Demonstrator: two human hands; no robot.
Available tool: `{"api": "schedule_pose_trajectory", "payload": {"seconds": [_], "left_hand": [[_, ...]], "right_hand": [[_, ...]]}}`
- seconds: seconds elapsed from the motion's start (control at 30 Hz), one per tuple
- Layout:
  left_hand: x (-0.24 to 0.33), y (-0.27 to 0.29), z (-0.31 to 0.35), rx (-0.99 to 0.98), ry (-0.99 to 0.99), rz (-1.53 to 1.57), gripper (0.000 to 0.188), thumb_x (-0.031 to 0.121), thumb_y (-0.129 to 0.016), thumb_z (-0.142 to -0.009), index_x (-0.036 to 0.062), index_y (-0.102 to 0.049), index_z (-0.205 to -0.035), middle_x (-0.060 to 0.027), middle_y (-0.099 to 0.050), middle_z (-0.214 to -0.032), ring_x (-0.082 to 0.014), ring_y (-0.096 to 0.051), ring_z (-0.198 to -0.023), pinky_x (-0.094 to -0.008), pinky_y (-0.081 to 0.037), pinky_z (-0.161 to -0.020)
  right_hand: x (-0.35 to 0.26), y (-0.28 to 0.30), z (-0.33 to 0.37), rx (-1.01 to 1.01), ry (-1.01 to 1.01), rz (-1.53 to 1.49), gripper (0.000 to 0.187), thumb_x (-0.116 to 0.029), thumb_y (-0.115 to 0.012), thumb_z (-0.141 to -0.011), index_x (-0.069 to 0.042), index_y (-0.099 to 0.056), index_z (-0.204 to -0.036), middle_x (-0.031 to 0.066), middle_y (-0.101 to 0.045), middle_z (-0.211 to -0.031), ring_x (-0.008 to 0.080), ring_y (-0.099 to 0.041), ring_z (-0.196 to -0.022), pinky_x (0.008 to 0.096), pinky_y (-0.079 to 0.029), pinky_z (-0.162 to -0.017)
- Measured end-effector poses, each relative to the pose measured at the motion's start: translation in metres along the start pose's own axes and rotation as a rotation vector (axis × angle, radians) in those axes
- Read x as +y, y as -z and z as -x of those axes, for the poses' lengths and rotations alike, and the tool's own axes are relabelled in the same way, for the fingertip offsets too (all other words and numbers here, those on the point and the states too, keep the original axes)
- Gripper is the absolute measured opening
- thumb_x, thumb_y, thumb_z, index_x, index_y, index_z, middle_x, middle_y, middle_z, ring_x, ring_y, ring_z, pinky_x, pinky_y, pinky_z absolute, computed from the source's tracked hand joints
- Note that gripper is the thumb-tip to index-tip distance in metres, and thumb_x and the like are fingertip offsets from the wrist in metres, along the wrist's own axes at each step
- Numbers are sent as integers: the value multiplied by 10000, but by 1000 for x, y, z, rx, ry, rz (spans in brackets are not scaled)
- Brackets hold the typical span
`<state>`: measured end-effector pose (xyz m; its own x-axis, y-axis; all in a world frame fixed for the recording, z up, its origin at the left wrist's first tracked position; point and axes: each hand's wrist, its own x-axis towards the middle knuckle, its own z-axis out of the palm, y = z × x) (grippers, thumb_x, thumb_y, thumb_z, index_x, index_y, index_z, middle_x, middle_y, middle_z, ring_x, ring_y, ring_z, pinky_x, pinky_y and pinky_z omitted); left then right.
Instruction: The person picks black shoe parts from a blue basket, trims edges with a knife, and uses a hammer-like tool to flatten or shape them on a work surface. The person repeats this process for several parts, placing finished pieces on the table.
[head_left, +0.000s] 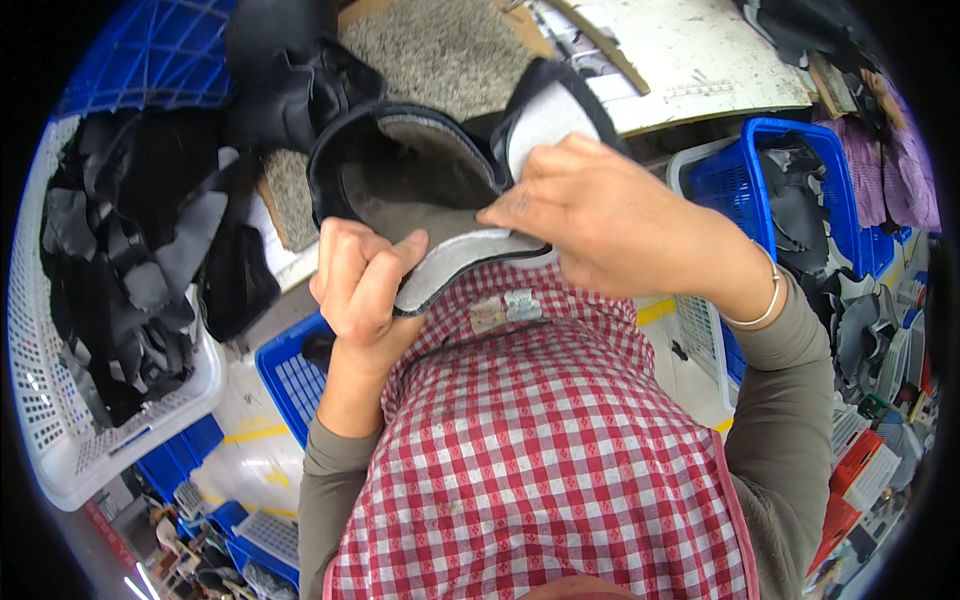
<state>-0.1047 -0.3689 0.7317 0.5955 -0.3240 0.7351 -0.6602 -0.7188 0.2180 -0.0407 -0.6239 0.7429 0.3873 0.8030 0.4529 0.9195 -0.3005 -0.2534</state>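
Note:
A black boot upper (405,180) with grey lining is held in front of my body, its wide opening facing up. My left hand (360,280) grips its near left edge, thumb inside and fingers curled outside. Along that near edge runs a curved light-grey padded strip (465,262) with a black border. My right hand (600,215) pinches the edge at the strip's right end, thumb and fingers pressed together. Beyond the right hand a black flap with a white inner face (548,125) stands up; whether it joins the upper is hidden.
A white basket (45,400) piled with black pieces stands at left. Ahead is a worktable (700,60) with a grey carpeted board (440,50) and more black pieces (290,85). Blue and white baskets (755,190) stand at right, near a person in a purple checked sleeve (905,170).

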Motion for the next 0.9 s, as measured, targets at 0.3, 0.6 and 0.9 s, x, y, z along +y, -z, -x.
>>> {"api": "schedule_pose_trajectory", "payload": {"seconds": [0.3, 0.6, 0.9], "left_hand": [[-9, 3, -24, -388, 196, 118, 278, -71, -737, -655, 42, -722, -908, -115, -634, -879, -328, -591, -883, -413, -484, -763], [46, 27, -152, 201, 132, 72, 529, -12, -765, -769, 11, -569, -1260, -128, -565, -1228, -238, -546, -1062, -351, -430, -957], [-15, -71, -90, -596, -280, 342, 474, 244, -743, -893, 93, -654, -1334, -116, -667, -1256, -315, -616, -1179, -431, -470, -1044]], "right_hand": [[29, -69, 7, 329, -23, 287, 124, -278, -658, -600, -180, -614, -660, -71, -532, -566, 161, -556, -673, 333, -422, -645], [86, -21, -51, 716, -492, -236, 275, -370, -778, -772, -97, -742, -767, 171, -660, -697, 331, -677, -664, 450, -525, -649], [77, -65, -1, 698, -902, -1883, 242, -245, -708, -989, -19, -727, -1074, 70, -748, -992, 131, -703, -814, 263, -582, -736]]}}
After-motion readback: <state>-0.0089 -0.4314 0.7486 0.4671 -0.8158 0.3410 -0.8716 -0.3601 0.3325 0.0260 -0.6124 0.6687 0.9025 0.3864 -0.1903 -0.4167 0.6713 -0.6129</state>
